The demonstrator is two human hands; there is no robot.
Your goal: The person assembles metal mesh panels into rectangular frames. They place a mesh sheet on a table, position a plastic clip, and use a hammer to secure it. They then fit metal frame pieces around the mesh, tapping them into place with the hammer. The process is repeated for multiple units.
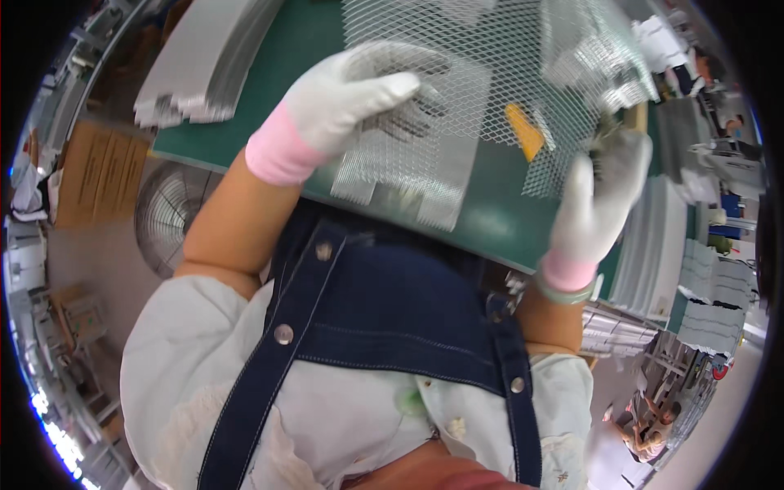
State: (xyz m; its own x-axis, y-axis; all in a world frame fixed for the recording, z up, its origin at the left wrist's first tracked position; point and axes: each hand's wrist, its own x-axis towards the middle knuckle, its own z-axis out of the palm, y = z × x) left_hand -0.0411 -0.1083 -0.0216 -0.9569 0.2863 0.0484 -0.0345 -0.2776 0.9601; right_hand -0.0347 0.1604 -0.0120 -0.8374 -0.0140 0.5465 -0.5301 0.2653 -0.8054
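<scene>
A silver diamond-mesh sheet (490,90) spreads over the green table between my hands. My left hand (339,102), in a white glove with a pink cuff, is at its left side. The thumb lies on the near side and the curled fingers show partly through the mesh. At the sheet's right edge, my right hand (600,192), gloved alike, closes on the mesh; its fingers are somewhat blurred. More mesh pieces (445,184) lie flat below, at the table's near edge. A yellow-orange wedge-shaped piece (524,132) shows beside the mesh, near my right hand.
A stack of long pale strips (200,69) sits at the table's left end. Crumpled clear or silvery material (600,61) is at the back right. Below left stand a floor fan (171,216) and cardboard boxes (98,175). Pale stacked sheets (653,245) lie right; another person (649,429) is far off.
</scene>
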